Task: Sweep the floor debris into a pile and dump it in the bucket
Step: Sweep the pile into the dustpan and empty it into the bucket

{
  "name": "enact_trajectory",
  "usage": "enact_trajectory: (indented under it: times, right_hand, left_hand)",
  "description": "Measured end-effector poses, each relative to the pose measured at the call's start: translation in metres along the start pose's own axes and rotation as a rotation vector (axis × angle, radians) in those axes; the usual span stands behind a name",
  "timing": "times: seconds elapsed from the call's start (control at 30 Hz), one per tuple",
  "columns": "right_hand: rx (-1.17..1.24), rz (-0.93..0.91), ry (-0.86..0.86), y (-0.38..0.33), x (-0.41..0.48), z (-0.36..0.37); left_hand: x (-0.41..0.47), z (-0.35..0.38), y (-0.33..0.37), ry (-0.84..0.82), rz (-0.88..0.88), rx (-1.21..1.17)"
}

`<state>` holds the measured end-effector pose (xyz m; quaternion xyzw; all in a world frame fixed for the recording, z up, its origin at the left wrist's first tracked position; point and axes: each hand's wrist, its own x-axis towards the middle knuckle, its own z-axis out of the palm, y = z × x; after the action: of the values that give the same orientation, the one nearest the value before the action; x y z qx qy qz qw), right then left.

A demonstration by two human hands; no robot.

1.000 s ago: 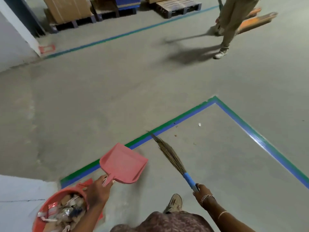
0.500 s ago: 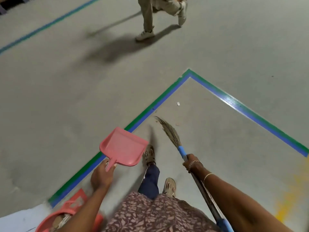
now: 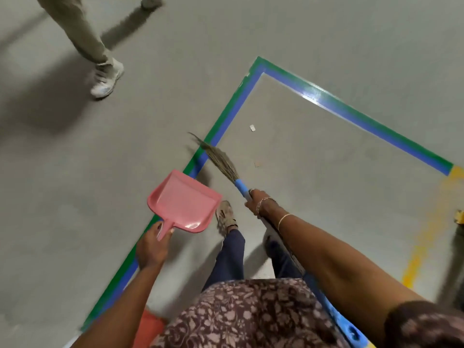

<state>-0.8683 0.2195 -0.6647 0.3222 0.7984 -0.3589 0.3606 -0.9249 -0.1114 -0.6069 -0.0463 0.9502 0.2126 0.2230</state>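
Observation:
My left hand (image 3: 153,244) grips the handle of a pink dustpan (image 3: 184,201), held level above the floor with nothing in it. My right hand (image 3: 258,202) grips the blue-handled grass broom (image 3: 221,160), its bristles pointing up-left over the green and blue floor tape (image 3: 226,119). A small white scrap (image 3: 252,128) and a brownish scrap (image 3: 257,164) lie on the floor inside the taped corner, just right of the bristles. Only an orange edge of the bucket (image 3: 148,327) shows at the bottom, behind my left arm.
Another person's leg and white shoe (image 3: 106,77) stand at the upper left, outside the tape. A yellow painted mark (image 3: 426,222) runs down the right side. A dark object (image 3: 459,217) sits at the right edge. My own feet are just below the dustpan.
I have stepped forward toward the taped corner, so the bucket has slid almost out of view. The scraps are now closer to the broom. The other person has walked to the left.

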Motion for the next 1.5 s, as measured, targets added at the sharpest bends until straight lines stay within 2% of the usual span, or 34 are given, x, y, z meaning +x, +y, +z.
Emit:
enact_trajectory:
  times: [0.1,0.23,0.4,0.57,0.63,0.73,0.93,1.0,1.13,1.23,1.33,1.5]
  right_hand:
    - [0.050,0.023,-0.041,-0.027,0.049,0.019]
    - [0.257,0.130,-0.048,-0.041,0.103,0.035]
    - [0.556,0.352,0.063,0.014,0.153,0.056]
    - [0.771,0.401,0.183,0.038,0.086,0.010]
    - [0.742,0.329,0.164,0.052,0.057,-0.006]
    - [0.559,0.166,0.156,0.074,0.031,-0.021]
    - [0.250,-0.015,-0.019,0.104,0.049,-0.011]
    - [0.161,-0.040,-0.129,0.101,0.062,-0.007]
    - [0.022,-0.051,-0.245,0.095,0.080,-0.004]
    - [0.024,0.017,-0.267,0.106,0.089,-0.006]
    - [0.049,0.088,-0.194,0.132,0.095,-0.013]
    - [0.296,0.149,-0.057,0.189,0.079,-0.050]
  left_hand:
    - [0.032,0.000,-0.003,-0.036,0.027,0.045]
    - [0.072,0.013,-0.018,-0.041,0.040,0.116]
    - [0.096,0.033,-0.023,-0.071,0.036,0.134]
    - [0.105,0.041,0.001,-0.106,0.046,0.130]
    - [0.107,0.045,0.011,-0.117,0.048,0.120]
    - [0.110,0.055,0.023,-0.118,0.049,0.105]
    - [0.113,0.071,0.039,-0.094,-0.029,0.129]
    - [0.112,0.073,0.043,-0.080,-0.068,0.143]
    - [0.110,0.077,0.049,-0.069,-0.146,0.173]
    - [0.105,0.082,0.061,-0.071,-0.141,0.185]
    - [0.100,0.089,0.079,-0.077,-0.128,0.191]
    - [0.083,0.115,0.115,-0.082,-0.105,0.172]
